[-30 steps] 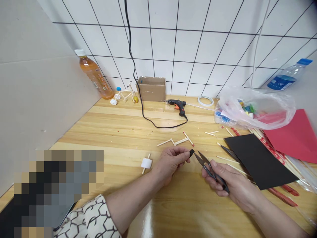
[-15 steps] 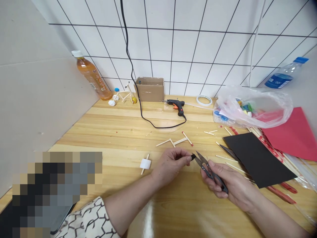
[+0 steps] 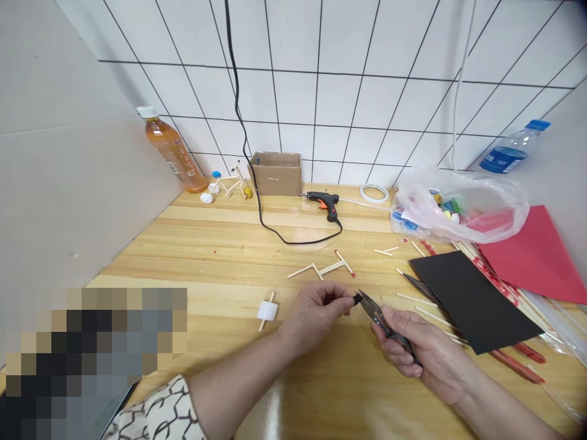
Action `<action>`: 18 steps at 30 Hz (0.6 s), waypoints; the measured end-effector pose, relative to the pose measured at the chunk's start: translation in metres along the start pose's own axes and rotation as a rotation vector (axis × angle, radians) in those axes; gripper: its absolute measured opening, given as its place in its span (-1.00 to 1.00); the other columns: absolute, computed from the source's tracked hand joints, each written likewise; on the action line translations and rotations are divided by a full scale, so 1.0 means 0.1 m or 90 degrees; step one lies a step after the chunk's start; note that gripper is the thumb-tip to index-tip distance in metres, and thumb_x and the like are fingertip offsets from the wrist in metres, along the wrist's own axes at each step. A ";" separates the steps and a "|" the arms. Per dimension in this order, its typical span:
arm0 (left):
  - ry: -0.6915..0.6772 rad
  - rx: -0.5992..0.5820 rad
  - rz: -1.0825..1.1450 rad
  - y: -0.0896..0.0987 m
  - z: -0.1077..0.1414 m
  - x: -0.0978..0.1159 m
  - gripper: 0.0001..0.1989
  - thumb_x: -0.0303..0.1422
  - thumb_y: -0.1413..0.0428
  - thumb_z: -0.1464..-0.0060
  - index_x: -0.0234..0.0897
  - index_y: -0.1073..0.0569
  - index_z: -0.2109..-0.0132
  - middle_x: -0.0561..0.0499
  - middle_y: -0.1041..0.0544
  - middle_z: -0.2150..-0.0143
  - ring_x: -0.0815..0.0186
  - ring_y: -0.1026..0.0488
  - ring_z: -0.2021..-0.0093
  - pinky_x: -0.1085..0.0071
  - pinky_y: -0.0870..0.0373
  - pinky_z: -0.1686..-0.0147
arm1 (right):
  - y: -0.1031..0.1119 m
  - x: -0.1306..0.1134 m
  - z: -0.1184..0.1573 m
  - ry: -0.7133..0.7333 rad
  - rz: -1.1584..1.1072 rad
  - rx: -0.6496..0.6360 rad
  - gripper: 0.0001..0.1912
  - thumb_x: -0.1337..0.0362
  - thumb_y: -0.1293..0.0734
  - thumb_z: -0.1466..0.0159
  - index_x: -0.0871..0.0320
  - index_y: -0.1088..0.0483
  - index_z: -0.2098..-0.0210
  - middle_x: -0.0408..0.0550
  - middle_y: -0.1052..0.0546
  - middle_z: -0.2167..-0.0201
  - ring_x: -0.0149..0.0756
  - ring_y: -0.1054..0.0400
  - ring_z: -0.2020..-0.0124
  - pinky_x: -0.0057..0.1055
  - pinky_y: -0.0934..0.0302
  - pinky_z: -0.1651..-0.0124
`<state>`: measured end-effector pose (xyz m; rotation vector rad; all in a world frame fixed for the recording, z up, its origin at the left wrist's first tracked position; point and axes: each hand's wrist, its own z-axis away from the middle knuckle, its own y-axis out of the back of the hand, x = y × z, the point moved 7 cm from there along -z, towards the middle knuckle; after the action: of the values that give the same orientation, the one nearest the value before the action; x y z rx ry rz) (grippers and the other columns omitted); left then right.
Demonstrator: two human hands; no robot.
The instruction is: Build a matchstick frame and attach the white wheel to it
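There, the left hand (image 3: 314,318) pinched a small black piece (image 3: 357,299), the right hand (image 3: 424,348) gripped thread snips (image 3: 383,321), tips pointing left, right at it!

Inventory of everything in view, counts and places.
wooden table: 1, pale yellow, below
tile wall: 1, white, behind table
drink bottle: 1, amber, back left
wheeled stick model: 1, white, back left
cardboard box: 1, brown, back centre
hot glue gun: 1, black and orange, back centre
cord: 1, black, back centre
tape roll: 1, white, back right
water bottle: 1, clear, blue cap, back right
plastic bag: 1, clear, right, coloured pieces inside
red card: 1, red, far right
black card: 1, black, right
loose sticks: several, pale, mid-table
white block on stick: 1, white, mid-table
snips: 1, black, right hand
small piece: 1, black, left hand
left hand: 1, lower centre
right hand: 1, lower right
sleeve: 1, patterned, left forearm
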<state>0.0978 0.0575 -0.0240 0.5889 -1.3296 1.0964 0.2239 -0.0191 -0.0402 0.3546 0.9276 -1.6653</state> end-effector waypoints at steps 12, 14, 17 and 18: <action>0.043 -0.007 -0.018 -0.08 0.07 -0.01 -0.83 -0.30 -0.17 0.13 -0.34 -0.43 0.49 0.10 -0.35 0.58 0.46 -0.18 0.54 0.49 -0.10 0.47 | 0.04 -0.25 0.05 0.185 0.008 0.076 -0.55 -0.11 -0.37 -0.03 0.20 -0.44 0.40 -0.24 -0.13 0.63 -0.53 0.12 0.62 -0.56 0.26 0.63; 0.038 -0.026 -0.039 -0.13 0.10 -0.02 -0.84 -0.31 -0.16 0.13 -0.33 -0.44 0.49 0.10 -0.34 0.57 0.44 -0.20 0.52 0.49 -0.11 0.46 | 0.01 -0.28 0.06 0.222 0.103 0.093 -0.56 -0.08 -0.41 0.01 0.17 -0.43 0.36 -0.27 -0.13 0.65 -0.53 0.13 0.64 -0.54 0.24 0.62; 0.017 -0.053 -0.100 -0.19 0.13 -0.02 -0.86 -0.32 -0.12 0.09 -0.33 -0.45 0.48 0.09 -0.35 0.56 0.42 -0.21 0.50 0.48 -0.11 0.46 | -0.01 -0.33 0.08 0.248 0.290 0.141 -0.63 0.01 -0.44 0.03 0.16 -0.40 0.39 -0.25 -0.19 0.65 -0.49 0.03 0.62 -0.50 0.13 0.58; 0.006 -0.063 -0.126 -0.21 0.14 -0.01 -0.85 -0.33 -0.10 0.08 -0.33 -0.46 0.48 0.08 -0.35 0.56 0.41 -0.21 0.50 0.48 -0.11 0.47 | -0.02 -0.35 0.09 0.256 0.344 0.154 -0.67 0.03 -0.43 0.02 0.16 -0.39 0.43 -0.23 -0.22 0.64 -0.46 -0.01 0.59 -0.49 0.09 0.55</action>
<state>0.1100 0.0364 -0.0169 0.6266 -1.2796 0.8667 0.2357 -0.0017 -0.0104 1.0390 0.8198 -1.2193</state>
